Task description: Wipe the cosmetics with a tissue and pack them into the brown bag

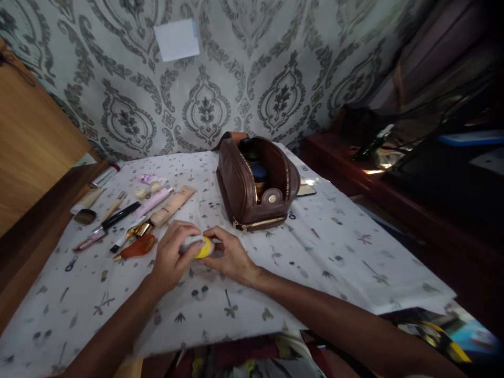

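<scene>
A slip is judged to be the chief risk at the small rounded container with a pale grey end and a bright yellow band (203, 248), which is held between both hands over the near middle of the white, leaf-printed cloth-covered worktop (334, 294). Should the grip be loosened on one side, or the two ends be twisted unevenly, the container could be dropped and rolled toward the amber-orange, drop-shaped item with a narrow tip (138, 247), by which the left hand (169, 257) is closely flanked. A knock by the left knuckles against the long beige tube with a gold cap (173, 206) is also considered possible, little room being left there. The brown leather bag with an unzipped top (232, 184) is placed beyond the right hand (234, 258), apart from it. The left fingers are curled closely around the grey end, with the thumb laid toward the band. The right fingers are bent and slightly parted, the opposite end being pinched near their tips. Whether the worktop is touched by the container's underside cannot be determined.
</scene>
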Demonstrator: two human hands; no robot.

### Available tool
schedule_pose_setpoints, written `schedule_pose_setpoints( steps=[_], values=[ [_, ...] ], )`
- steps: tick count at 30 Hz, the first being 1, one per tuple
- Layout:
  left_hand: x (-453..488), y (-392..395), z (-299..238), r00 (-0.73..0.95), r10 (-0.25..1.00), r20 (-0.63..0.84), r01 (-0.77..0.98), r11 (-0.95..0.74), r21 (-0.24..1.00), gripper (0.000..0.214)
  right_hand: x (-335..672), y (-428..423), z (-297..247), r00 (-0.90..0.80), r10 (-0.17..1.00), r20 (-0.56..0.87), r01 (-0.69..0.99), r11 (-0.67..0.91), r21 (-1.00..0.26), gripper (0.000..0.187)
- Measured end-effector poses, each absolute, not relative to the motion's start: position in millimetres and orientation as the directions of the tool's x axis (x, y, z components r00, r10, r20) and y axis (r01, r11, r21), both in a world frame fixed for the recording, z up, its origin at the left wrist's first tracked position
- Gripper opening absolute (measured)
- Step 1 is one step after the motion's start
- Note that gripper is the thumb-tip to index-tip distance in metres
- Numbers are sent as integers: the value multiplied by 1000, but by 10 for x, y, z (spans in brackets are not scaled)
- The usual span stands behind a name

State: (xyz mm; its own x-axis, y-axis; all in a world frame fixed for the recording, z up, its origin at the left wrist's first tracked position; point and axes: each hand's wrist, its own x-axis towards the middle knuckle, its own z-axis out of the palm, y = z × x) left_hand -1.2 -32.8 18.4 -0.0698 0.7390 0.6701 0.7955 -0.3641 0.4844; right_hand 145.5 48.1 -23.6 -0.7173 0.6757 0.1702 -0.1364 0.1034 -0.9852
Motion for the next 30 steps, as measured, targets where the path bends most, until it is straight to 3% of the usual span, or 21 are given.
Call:
schedule_pose_setpoints(
  steps=[3,9,13,17,22,30],
  values=[
    [-19,-330,190,-80,770,633,783,-344,517,5,1446,469,-226,-730,667,147,-152,50,-987,38],
    [-27,-318,198,-366,796,482,668,-136,731,13,1433,512,-150,-756,654,-12,-277,-336,-900,53],
    [12,-311,209,-372,837,400,608,-106,787,16,1452,517,-102,-772,633,-55,-272,-408,-872,56],
    [2,-298,218,-447,798,404,572,-92,815,17,1453,517,-66,-775,628,-65,-335,-496,-801,50],
    [4,-289,207,-463,826,321,551,-16,835,22,1442,548,-45,-760,645,-74,-407,-563,-719,64],
    [11,-300,117,-474,769,428,600,-74,797,19,1449,545,-52,-783,609,-125,-397,-644,-654,51]
  ],
)
